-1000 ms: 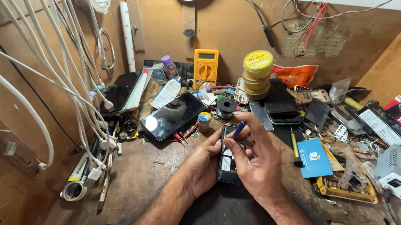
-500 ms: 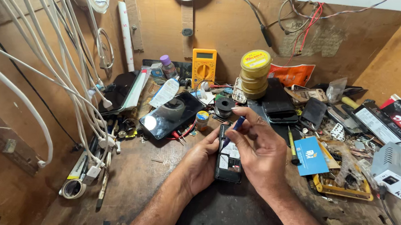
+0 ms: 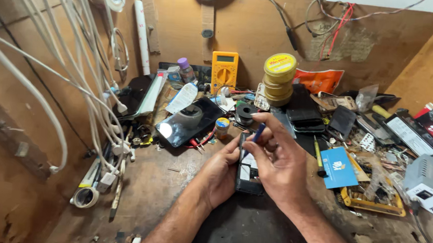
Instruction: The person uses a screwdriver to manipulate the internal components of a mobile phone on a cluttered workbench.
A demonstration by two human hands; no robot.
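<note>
At the middle of the cluttered wooden table, both hands work over an opened mobile phone held just above the dark mat. The left hand cradles the phone from its left side, its fingers curled around the edge and partly hidden under the body. The right hand is above the phone, its thumb and forefinger pinched on a slim blue-handled tool, probably a small screwdriver or pry tool, whose lower end points down toward the phone's upper part; the tip itself is hidden behind the fingers.

As far as can be judged, the work is somewhere in its middle: the phone's back looks to be off, with pale inner parts showing inside the dark frame, and the tool is being applied to it. Whether any screw or part has come loose cannot be told, and nothing suggests that the phone is being closed up.

Around the hands lie a glossy black phone face up, a yellow multimeter propped against the back board, a stack of yellow round tins, a blue card, a yellow-handled screwdriver and a bundle of white cables hanging at the left.
</note>
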